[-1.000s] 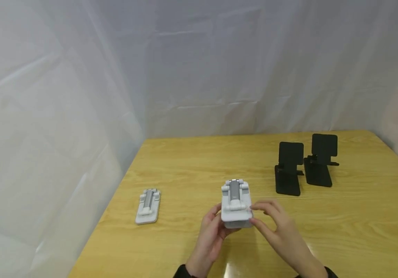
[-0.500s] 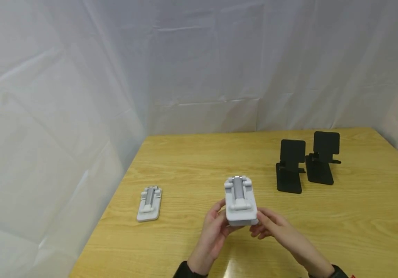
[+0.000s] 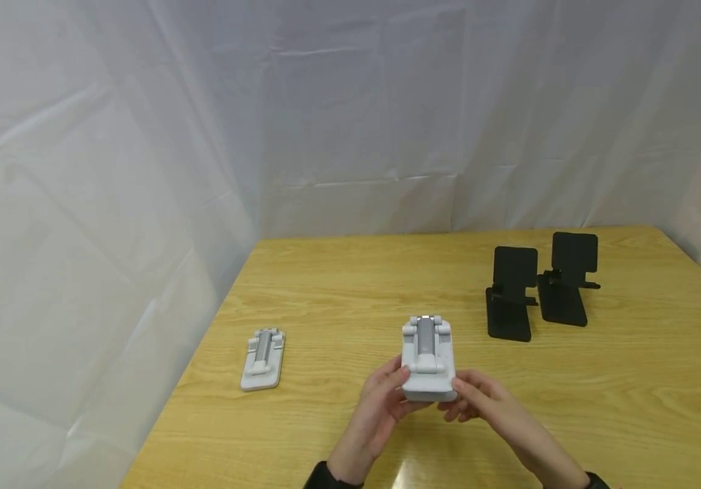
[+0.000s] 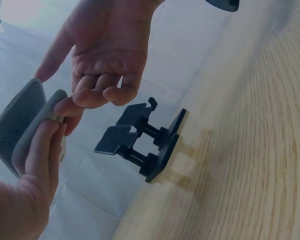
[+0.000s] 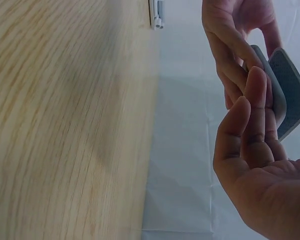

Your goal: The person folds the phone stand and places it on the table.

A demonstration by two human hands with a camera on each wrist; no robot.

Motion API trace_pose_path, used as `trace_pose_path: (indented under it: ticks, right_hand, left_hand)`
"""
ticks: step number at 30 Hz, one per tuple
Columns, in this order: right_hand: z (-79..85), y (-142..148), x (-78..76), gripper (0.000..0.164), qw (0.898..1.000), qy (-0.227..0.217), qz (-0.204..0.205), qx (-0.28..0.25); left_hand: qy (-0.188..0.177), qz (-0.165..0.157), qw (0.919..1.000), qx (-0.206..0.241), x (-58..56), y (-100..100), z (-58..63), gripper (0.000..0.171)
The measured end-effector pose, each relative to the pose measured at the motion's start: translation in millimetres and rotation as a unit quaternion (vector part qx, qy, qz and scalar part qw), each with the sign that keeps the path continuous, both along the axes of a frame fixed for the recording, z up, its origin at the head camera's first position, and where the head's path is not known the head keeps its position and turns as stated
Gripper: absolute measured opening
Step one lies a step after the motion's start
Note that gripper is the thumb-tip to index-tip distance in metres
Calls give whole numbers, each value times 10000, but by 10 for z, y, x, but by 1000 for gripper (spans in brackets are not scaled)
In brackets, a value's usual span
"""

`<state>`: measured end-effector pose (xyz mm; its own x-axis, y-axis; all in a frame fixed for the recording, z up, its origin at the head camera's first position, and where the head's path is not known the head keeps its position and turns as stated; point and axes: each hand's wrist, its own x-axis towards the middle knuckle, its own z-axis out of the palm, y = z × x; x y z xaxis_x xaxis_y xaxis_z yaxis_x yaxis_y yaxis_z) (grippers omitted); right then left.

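A white folding phone stand (image 3: 428, 382) with a grey hinge arm is held above the table between both hands. My left hand (image 3: 378, 406) grips its left side, thumb on the upper plate and fingers underneath. At the lower right corner, my right hand (image 3: 490, 406) pinches the edge between thumb and fingers. Seen from the left wrist, the stand's two plates (image 4: 20, 117) are spread a little apart, with a dark textured pad facing the gap. A second white phone stand (image 3: 263, 360) lies folded flat on the table at the left.
Two black phone stands, a nearer one (image 3: 512, 292) and a farther one (image 3: 567, 278), stand unfolded at the table's right rear. Behind the wooden table (image 3: 350, 285) hangs a white sheet (image 3: 350, 122), which also runs along the left side.
My right hand has shifted from reaching at the stand's right edge to pinching its lower right corner. The held stand has moved slightly right, and my left thumb now lies on its upper plate.
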<state>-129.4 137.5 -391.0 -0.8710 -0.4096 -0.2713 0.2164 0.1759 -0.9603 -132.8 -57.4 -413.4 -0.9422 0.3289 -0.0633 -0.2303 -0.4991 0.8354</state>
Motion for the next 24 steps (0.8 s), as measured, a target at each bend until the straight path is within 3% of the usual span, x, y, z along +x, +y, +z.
trace_pose_path:
  ticks: [10, 17, 20, 24]
  right_hand:
    - [-50, 7, 26, 50, 9986, 456, 171, -201]
    - [-107, -41, 69, 42, 9963, 850, 29, 111]
    - [-138, -69, 87, 40, 9929, 1163, 144, 185]
    - [-149, -94, 97, 43, 9888, 1421, 328, 309]
  left_hand:
    - [25, 79, 9999, 104, 13, -7, -47, 51]
    - [-325, 66, 9980, -529, 6, -53, -20, 57]
    - [-472, 157, 9950, -867, -8, -72, -21, 61]
    - [-551, 366, 9932, -960, -18, -109, -61, 59]
